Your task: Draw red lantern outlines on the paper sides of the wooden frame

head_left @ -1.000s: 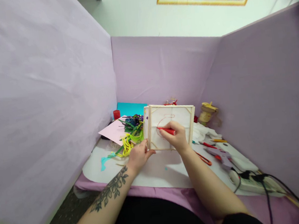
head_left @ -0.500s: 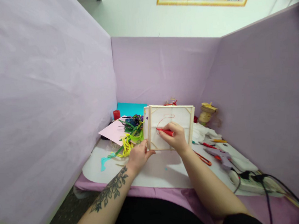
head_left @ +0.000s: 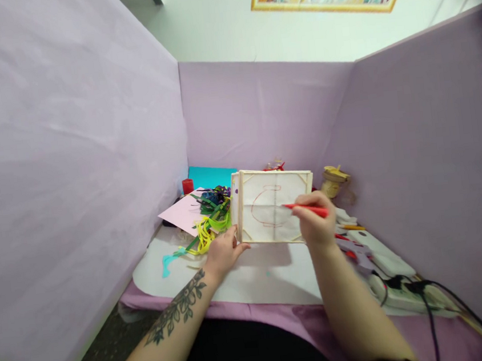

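A wooden-framed lantern [head_left: 263,215] with white paper panels stands tilted up before me. On its facing panel is a red outline of a rounded lantern-like shape with small bars at top and bottom; the right side of the curve is partly hidden. My left hand [head_left: 223,251] grips the lower left corner, thumb along the bottom edge. My right hand [head_left: 317,218] pinches a red marker [head_left: 311,210], its tip pointing left at the panel's right half. Whether the tip touches the paper I cannot tell.
Left of the frame lie yellow strips [head_left: 205,234], dark green and blue strips [head_left: 215,200] and a pink sheet [head_left: 179,213]. A blue sheet [head_left: 212,176] and red roll [head_left: 187,186] stand behind. At right are a purple glue gun [head_left: 360,253], a power strip [head_left: 426,299] and cables.
My right hand with the red marker has moved right across the panel. The red outline has grown down the left side and along the bottom. My left hand has stayed put.
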Tool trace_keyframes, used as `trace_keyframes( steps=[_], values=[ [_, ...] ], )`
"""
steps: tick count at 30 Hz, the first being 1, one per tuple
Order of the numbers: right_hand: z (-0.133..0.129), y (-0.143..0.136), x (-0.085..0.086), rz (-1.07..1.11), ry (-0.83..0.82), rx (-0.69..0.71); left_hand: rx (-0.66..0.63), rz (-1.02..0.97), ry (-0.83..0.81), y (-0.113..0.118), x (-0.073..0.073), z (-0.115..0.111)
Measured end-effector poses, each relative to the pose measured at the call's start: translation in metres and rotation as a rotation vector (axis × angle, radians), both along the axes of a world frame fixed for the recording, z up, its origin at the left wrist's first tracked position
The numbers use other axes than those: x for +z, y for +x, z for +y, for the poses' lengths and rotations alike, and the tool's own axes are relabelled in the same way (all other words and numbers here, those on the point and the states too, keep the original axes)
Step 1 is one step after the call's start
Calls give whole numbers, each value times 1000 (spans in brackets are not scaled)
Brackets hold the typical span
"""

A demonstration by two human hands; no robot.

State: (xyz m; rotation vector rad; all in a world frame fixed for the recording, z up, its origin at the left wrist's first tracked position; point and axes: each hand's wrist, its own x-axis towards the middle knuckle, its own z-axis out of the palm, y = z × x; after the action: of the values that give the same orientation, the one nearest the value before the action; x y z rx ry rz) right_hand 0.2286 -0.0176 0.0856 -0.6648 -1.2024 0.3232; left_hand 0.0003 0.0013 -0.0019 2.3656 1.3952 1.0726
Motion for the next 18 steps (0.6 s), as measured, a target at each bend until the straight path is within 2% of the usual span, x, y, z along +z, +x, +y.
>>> trace_keyframes(
  steps=[3, 5, 8, 11, 14, 18],
  values=[
    [-11, 24, 8, 190, 41, -22, 8, 0, -9, 0, 0, 0],
    [-14, 38, 9, 191, 11, -34, 17, 0, -9, 0, 1, 0],
    [-14, 49, 1, 154, -36, -128, 30, 0, -4, -1, 3, 0],
    [-16, 44, -14, 59, -116, -234, 43, -7, -8, -2, 4, 0],
    [-22, 27, -31, -66, -170, -271, 65, -12, -6, -2, 3, 2],
    [-27, 8, -51, -271, -144, -361, 60, -3, 5, -2, 1, 4]
  ],
)
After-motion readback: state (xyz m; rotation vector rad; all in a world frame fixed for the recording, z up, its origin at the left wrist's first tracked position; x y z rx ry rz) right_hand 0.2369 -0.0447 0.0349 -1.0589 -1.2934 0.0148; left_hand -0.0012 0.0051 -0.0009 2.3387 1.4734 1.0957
